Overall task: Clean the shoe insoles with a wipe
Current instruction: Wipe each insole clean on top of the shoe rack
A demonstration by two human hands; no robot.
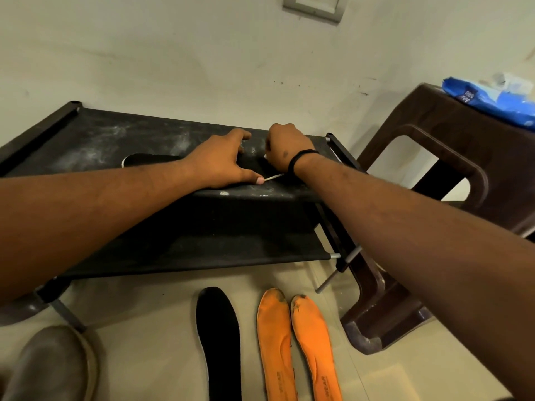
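Note:
A black insole with a white edge (pixel 150 160) lies along the top shelf of a black fabric shoe rack (pixel 86 137). My left hand (pixel 223 160) presses down on the insole's middle, thumb spread toward me. Just to its right, my right hand (pixel 285 149) is curled into a fist over the insole's right end. A small white bit of wipe (pixel 265 156) shows under its fingers, and the rest of the wipe is hidden. On the floor below lie another black insole (pixel 220 342) and two dirty orange insoles (pixel 275 342) (pixel 314 348).
A brown plastic stool (pixel 434 157) stands right of the rack, with a blue pack of wipes (pixel 492 99) on top. A grey-brown shoe (pixel 49 366) sits on the floor at lower left. The rack's lower shelf (pixel 202 250) is bare. A wall is close behind.

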